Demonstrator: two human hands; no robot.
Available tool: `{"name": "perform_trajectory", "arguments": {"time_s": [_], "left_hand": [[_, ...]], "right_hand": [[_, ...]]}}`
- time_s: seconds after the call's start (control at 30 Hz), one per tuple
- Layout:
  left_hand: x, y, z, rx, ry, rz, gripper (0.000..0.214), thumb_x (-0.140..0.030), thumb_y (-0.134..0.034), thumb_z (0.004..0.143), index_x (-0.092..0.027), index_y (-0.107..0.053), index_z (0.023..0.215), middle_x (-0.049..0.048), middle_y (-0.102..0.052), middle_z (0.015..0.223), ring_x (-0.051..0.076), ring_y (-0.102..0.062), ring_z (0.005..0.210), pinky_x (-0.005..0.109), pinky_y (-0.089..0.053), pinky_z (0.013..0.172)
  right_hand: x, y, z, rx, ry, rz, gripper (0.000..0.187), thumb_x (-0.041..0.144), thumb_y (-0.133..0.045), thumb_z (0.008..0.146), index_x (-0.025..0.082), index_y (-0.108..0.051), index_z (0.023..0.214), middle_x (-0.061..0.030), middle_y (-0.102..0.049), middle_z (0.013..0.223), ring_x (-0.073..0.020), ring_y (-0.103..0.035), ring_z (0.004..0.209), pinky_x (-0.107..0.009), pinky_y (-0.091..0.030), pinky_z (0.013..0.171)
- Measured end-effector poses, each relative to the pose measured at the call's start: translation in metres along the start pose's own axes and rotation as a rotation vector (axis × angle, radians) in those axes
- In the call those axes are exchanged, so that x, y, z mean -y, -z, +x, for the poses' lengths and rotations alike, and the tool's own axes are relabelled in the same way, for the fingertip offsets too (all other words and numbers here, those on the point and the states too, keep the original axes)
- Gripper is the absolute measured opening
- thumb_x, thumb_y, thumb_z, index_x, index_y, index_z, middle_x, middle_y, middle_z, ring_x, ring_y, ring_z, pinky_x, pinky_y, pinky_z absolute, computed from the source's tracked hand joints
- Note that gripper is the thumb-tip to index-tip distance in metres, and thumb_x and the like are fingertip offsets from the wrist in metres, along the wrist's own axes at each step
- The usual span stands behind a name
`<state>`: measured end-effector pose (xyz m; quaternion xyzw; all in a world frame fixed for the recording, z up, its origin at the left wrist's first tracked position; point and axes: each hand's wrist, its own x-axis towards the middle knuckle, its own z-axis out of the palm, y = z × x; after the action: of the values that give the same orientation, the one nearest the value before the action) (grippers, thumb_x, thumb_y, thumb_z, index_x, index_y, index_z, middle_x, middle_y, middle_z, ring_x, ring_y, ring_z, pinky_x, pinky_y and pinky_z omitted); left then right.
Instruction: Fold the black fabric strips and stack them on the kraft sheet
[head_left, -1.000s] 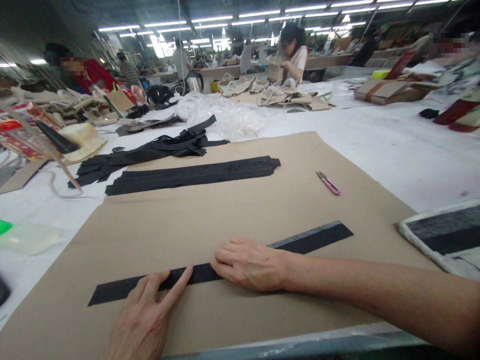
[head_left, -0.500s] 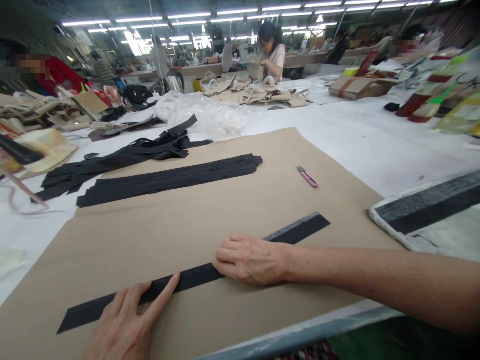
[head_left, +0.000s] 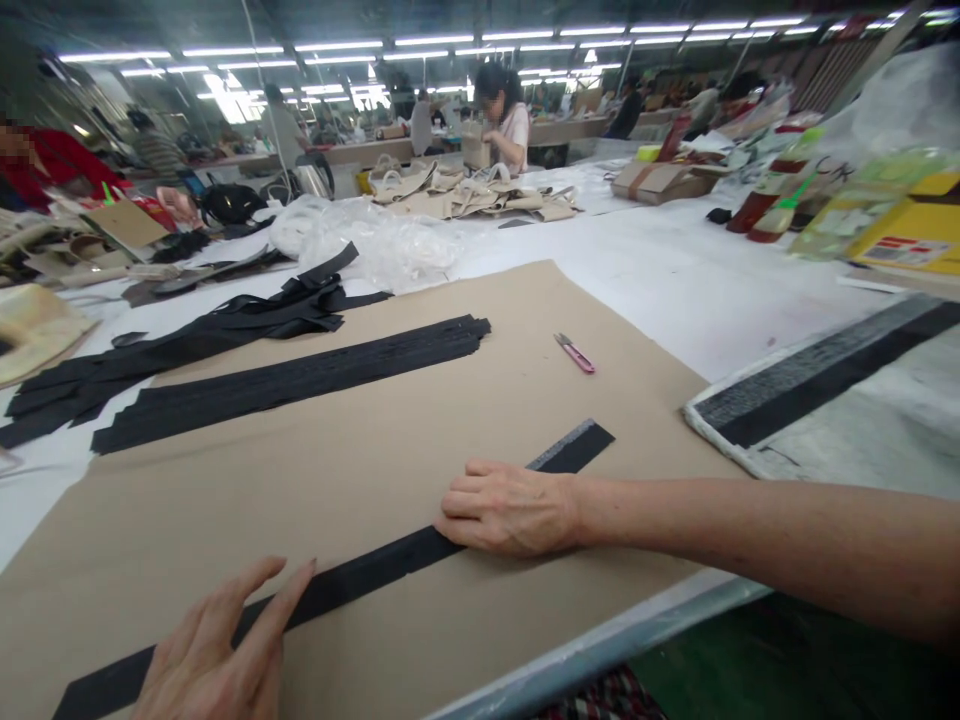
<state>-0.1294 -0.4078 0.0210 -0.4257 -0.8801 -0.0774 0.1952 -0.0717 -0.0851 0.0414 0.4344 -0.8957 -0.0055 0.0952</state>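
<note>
The left hand (head_left: pixel 214 650), fingers spread and gripping nothing, lies across 1 black strip (head_left: pixel 375 572) on brown paper (head_left: pixel 360 465). The right hand (head_left: pixel 506 508) has fingers curled over its farther part; whether they pinch it is unclear. Pink snips (head_left: pixel 577 356) lie beyond those fingers.

"What colours reach you?"
"On my feed the strip (head_left: pixel 375 573) is black, speckled grey along part of one edge; the sheet (head_left: pixel 360 470) is tan, the snips (head_left: pixel 577 358) pink-handled."
"And the right-hand board (head_left: pixel 862 430)?"
"Whitish, I see, with a mottled grey band (head_left: pixel 810 355) beside a plain black band (head_left: pixel 840 382). The cloth (head_left: pixel 609 695) at the bottom seems dark red and patterned, though my view is blurred there."
</note>
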Motion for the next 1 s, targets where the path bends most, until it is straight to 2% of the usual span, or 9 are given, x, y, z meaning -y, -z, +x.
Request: {"name": "perform_trajectory", "arguments": {"time_s": [0.07,0.13,0.2,0.27,0.47,0.63,0.77,1.0], "left_hand": [[-0.024,-0.003,0.019,-0.033,-0.084,-0.009,0.053,-0.008,-0.037,0.084,-0.022,-0.040,0.135,0.0078,-0.055,0.116,0.021,-0.052,0.104,0.036,-0.039,0.089],[-0.051,-0.011,0.036,-0.032,-0.190,-0.059,0.047,-0.008,-0.035,0.085,-0.013,-0.043,0.131,0.0092,-0.055,0.115,0.019,-0.051,0.105,0.031,-0.039,0.092],[-0.074,-0.021,0.047,-0.033,-0.201,-0.094,0.039,-0.009,-0.034,0.087,-0.009,-0.049,0.123,0.0094,-0.056,0.108,0.017,-0.052,0.101,0.027,-0.040,0.090],[-0.087,-0.031,0.050,-0.034,-0.169,-0.113,0.034,-0.010,-0.035,0.088,-0.008,-0.051,0.118,0.0086,-0.056,0.103,0.016,-0.052,0.097,0.026,-0.041,0.088],[-0.083,-0.038,0.046,0.005,-0.192,-0.137,0.034,-0.011,-0.042,0.089,-0.009,-0.048,0.122,0.0064,-0.057,0.099,0.016,-0.053,0.093,0.026,-0.041,0.086],[-0.080,-0.037,0.045,0.016,-0.226,-0.083,0.039,-0.009,-0.040,0.088,-0.009,-0.046,0.126,0.0064,-0.059,0.101,0.016,-0.052,0.095,0.026,-0.040,0.088],[-0.080,-0.035,0.042,0.042,-0.248,0.012,0.044,-0.007,-0.043,0.084,-0.011,-0.047,0.127,0.0047,-0.062,0.104,0.017,-0.052,0.095,0.029,-0.039,0.083],[-0.097,-0.025,0.043,0.128,-0.111,0.084,0.055,0.002,-0.042,0.081,-0.021,-0.049,0.130,0.0028,-0.064,0.106,0.018,-0.052,0.096,0.035,-0.038,0.082]], "right_hand": [[0.001,-0.002,0.002,-0.016,-0.006,-0.005,0.019,0.016,-0.036,0.097,0.014,-0.055,0.093,-0.0049,-0.051,0.087,-0.0164,-0.044,0.079,-0.031,-0.032,0.068],[0.001,-0.002,0.003,-0.022,-0.015,-0.003,0.019,0.016,-0.037,0.097,0.015,-0.055,0.091,-0.0042,-0.051,0.087,-0.0164,-0.043,0.079,-0.031,-0.032,0.067],[0.001,-0.003,0.002,-0.028,-0.027,0.013,0.018,0.018,-0.038,0.097,0.015,-0.055,0.091,-0.0037,-0.051,0.087,-0.0162,-0.044,0.079,-0.031,-0.032,0.066],[0.000,-0.003,0.000,-0.034,-0.046,0.042,0.017,0.018,-0.038,0.097,0.014,-0.054,0.096,-0.0032,-0.051,0.087,-0.0158,-0.044,0.079,-0.031,-0.031,0.065],[-0.007,-0.007,-0.012,-0.023,-0.090,0.079,0.011,0.016,-0.044,0.093,0.014,-0.055,0.091,-0.0031,-0.051,0.087,-0.0152,-0.045,0.078,-0.030,-0.032,0.064],[-0.012,-0.009,-0.020,-0.065,-0.016,0.032,0.019,0.017,-0.038,0.096,0.015,-0.056,0.089,-0.0040,-0.051,0.086,-0.0154,-0.045,0.078,-0.029,-0.032,0.066],[-0.012,-0.008,-0.023,-0.079,0.011,0.015,0.020,0.017,-0.039,0.096,0.015,-0.057,0.088,-0.0046,-0.051,0.086,-0.0156,-0.044,0.078,-0.030,-0.031,0.066],[-0.011,-0.005,-0.034,-0.044,-0.014,0.020,0.021,0.018,-0.038,0.097,0.014,-0.057,0.090,-0.0047,-0.051,0.088,-0.0162,-0.043,0.079,-0.031,-0.031,0.066]]}}
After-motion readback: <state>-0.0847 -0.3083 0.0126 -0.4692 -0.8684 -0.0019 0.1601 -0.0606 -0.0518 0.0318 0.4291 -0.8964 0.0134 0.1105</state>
